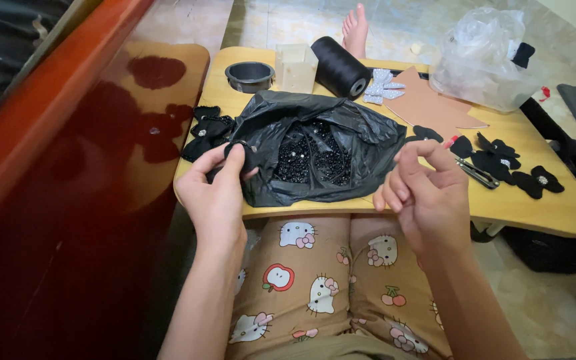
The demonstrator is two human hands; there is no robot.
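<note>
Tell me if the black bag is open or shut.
Open: the black bag has its mouth spread wide, showing dark beads inside.

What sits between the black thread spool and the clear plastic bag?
Head view: a silver sequined bow and a tan card sheet lie between the thread spool and clear bag.

Brightness: even, soft daylight, brightest on the tiled floor [301, 20] at the top.
Glare: pale sheen on the clear plastic bag [481, 57] and on the glossy red-brown panel [88, 167], which mirrors dark shapes.
Shadows: soft and short under the worktop [555, 207]; the left side is dim.
Focus: sharp at centre; black bag [315, 143] folds crisp.
Distortion: wide-angle stretch at the edges.
</note>
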